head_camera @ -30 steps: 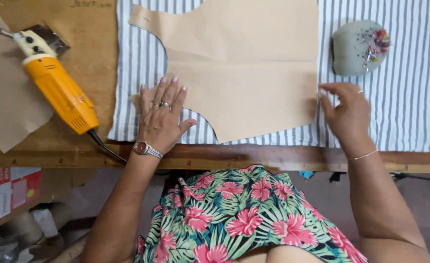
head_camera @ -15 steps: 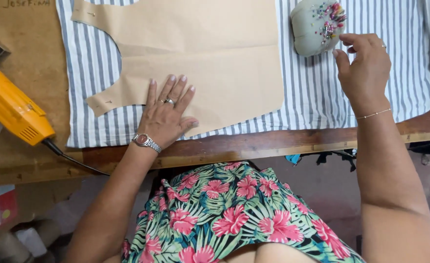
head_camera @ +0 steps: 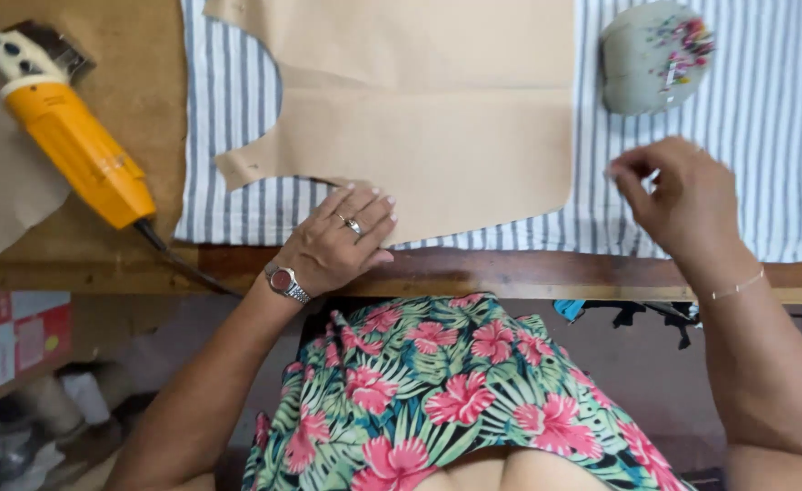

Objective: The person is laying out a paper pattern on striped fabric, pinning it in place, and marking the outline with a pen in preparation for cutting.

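A brown paper pattern piece (head_camera: 437, 136) lies on blue-and-white striped fabric (head_camera: 782, 136) spread over the wooden table (head_camera: 528, 273). My left hand (head_camera: 342, 241), with a ring and a wristwatch, rests flat on the pattern's lower edge near the table's front, fingers spread. My right hand (head_camera: 682, 195) hovers over the striped fabric just right of the pattern. Its thumb and forefinger are pinched on what looks like a small pin. A grey pincushion (head_camera: 651, 55) stuck with several coloured pins sits on the fabric above that hand.
A yellow electric fabric cutter (head_camera: 74, 145) lies on the table at the left, its black cord running off the front edge. Another brown paper piece (head_camera: 5, 191) sits beside it. A cardboard box (head_camera: 14, 341) stands on the floor at lower left.
My right hand has come down from the pincushion with its fingertips pinched. My left hand has slid a little toward the pattern's lower edge. The view has shifted.
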